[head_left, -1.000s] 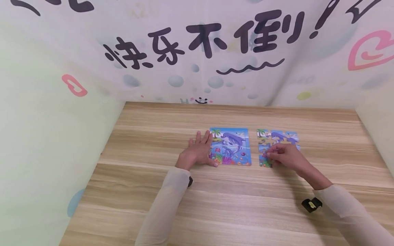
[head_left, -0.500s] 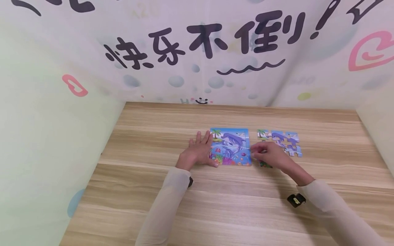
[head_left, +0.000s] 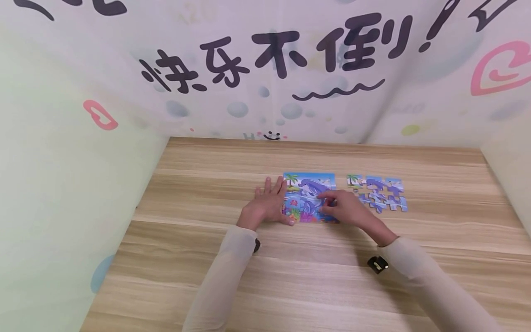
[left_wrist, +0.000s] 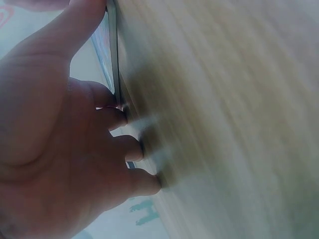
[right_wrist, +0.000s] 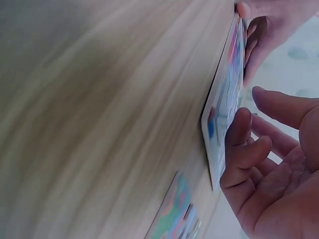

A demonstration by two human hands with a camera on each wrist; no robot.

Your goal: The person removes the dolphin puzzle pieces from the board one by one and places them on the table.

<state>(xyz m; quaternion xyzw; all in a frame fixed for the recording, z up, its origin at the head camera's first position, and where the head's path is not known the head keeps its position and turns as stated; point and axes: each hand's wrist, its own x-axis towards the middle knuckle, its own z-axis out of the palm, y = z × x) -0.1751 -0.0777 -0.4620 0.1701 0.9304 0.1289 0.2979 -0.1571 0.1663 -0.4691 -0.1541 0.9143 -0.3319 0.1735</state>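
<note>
A square dolphin puzzle board lies flat on the table. My left hand spreads along its left side, thumb at the lower left corner and index finger at the left edge. In the left wrist view the left hand has its fingertips down on the tabletop. Over the board's right half hangs my right hand, fingers loosely bent. The right wrist view shows a gap between the right hand's thumb and index tips, with nothing visible in it. Several loose jigsaw pieces lie just right of the board, partly hidden by that hand.
The wood-grain table runs back to a white printed cloth. A pale cloth wall borders the left side. A black strapped device hangs at the right wrist.
My right hand has moved left from above the loose jigsaw pieces to over the right half of the board. The left hand stays at the board's left side.
</note>
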